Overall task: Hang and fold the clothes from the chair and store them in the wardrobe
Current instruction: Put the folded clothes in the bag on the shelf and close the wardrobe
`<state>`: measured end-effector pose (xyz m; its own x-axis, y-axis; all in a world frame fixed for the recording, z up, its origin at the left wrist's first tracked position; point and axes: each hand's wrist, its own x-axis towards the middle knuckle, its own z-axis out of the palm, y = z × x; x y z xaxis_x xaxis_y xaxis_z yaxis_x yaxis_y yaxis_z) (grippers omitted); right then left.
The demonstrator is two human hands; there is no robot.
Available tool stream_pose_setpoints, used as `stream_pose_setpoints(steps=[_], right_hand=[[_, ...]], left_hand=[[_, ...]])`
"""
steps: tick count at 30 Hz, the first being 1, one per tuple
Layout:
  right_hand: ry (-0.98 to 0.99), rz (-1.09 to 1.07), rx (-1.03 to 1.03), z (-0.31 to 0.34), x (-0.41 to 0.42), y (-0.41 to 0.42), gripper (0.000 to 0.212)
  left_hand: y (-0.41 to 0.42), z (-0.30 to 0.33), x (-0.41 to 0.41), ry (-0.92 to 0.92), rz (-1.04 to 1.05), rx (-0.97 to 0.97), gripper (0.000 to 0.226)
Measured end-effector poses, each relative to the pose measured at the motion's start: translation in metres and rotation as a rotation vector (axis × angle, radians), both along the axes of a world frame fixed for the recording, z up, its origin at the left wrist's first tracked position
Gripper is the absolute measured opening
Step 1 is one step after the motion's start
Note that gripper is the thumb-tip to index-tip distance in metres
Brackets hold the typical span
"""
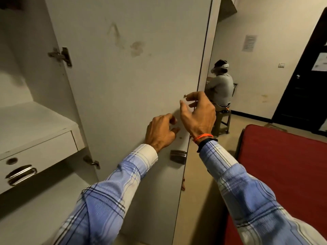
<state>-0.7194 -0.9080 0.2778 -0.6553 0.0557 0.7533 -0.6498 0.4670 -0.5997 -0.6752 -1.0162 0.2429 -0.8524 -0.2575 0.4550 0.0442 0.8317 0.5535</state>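
The pale grey, flat-panelled wardrobe door (pixel 123 82) stands swung open, its inner face toward the camera, and both hands are raised near its free right edge. The left hand (pixel 160 132) hovers in front of the panel with its fingers loosely curled and holding nothing; whether the fingertips touch the door I cannot tell. The right hand (pixel 198 114) sits at the door's outer edge, thumb and fingers spread in a loose claw, gripping nothing. The door is a stiff, rigid board hung on metal hinges (pixel 61 56), so it should swing lightly if pushed flat or drawn by its free edge or by the dark metal handle (pixel 177 156) low on that edge. The clothes themselves are nowhere in view, so I judge them only as soft and light. To the left, the white wardrobe shelf (pixel 35 121) carries a drawer (pixel 35 160) with a chrome pull under its front edge; the space above and below is cut off. A red mattress (pixel 283 165) fills the lower right corner. Beyond the door edge a seated person (pixel 222 89) faces away, on a stool half hidden by the right hand.
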Motion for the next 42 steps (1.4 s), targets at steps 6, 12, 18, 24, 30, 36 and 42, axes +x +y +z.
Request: stream_pose_setpoints(steps=[6, 12, 18, 24, 30, 36, 42], right_hand=[[-0.220, 0.218, -0.068, 0.007, -0.045, 0.011, 0.064], [-0.653, 0.649, -0.099, 0.025, -0.052, 0.018, 0.078], [-0.655, 0.761, -0.015, 0.025, -0.016, 0.028, 0.106], [-0.670, 0.901, -0.242, 0.009, 0.056, 0.030, 0.064], [-0.614, 0.908, -0.185, 0.002, 0.147, 0.002, 0.072], [-0.529, 0.965, -0.150, -0.007, 0.231, -0.060, 0.034], [-0.402, 1.078, -0.035, -0.019, 0.299, -0.151, 0.015]], left_hand=[[0.032, 0.004, -0.024, 0.011, 0.097, -0.039, 0.022], [0.043, 0.007, -0.017, -0.057, 0.138, -0.005, 0.041], [0.054, 0.011, 0.016, -0.041, 0.172, -0.006, 0.042], [0.043, 0.005, 0.087, 0.002, 0.187, 0.050, 0.034], [0.010, 0.007, 0.182, 0.023, 0.240, 0.029, 0.040], [-0.042, 0.009, 0.290, 0.003, 0.327, 0.063, 0.041], [-0.117, 0.004, 0.389, 0.037, 0.504, 0.129, 0.042]])
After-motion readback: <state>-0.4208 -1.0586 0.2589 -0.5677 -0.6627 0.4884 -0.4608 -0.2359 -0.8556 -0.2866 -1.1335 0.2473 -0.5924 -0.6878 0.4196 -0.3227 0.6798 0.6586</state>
